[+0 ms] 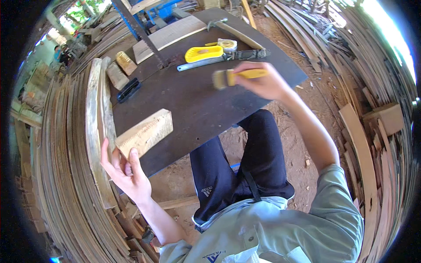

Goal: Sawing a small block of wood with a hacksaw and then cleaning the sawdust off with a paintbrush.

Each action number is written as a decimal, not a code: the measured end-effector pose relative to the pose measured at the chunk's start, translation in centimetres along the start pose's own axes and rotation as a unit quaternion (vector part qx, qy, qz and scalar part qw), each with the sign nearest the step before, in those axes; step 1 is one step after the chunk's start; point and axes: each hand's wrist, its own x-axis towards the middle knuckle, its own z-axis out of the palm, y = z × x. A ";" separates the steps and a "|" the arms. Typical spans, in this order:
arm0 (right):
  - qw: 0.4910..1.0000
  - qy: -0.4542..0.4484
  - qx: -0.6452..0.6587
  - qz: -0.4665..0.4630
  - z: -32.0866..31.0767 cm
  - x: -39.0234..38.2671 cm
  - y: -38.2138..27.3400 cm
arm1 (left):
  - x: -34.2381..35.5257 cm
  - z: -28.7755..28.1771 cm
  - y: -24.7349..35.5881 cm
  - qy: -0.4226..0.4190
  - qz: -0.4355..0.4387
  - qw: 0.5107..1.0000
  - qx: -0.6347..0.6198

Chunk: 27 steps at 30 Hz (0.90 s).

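My left hand (pixel 127 173) holds a pale wooden block (pixel 144 131) at the near left edge of the dark work surface (pixel 193 109), with the thumb on the block's face. My right hand (pixel 258 83) grips a flat brush (pixel 222 79) with a yellow handle, over the right part of the surface; the bristles are slightly blurred. Just beyond the brush lie a yellow plastic tool (pixel 203 53), a tape measure (pixel 228 44), a metal straightedge (pixel 193 65) and a long dark tool (pixel 250 54). A hammer (pixel 237 33) with a wooden handle rests behind them.
A board (pixel 171 35) lies at the back beside an upright metal bar (pixel 138 33). Small blocks (pixel 126 62), a black object (pixel 128 90) and long rough planks (pixel 94 118) sit at the left. Stacked timber (pixel 61 144) flanks both sides; a distant person (pixel 59 55) shows far left.
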 end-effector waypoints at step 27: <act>0.991 0.000 -0.035 0.131 -2.8 3.1 -0.6 | -3.6 -2.8 -0.7 -0.009 -0.027 0.999 -0.036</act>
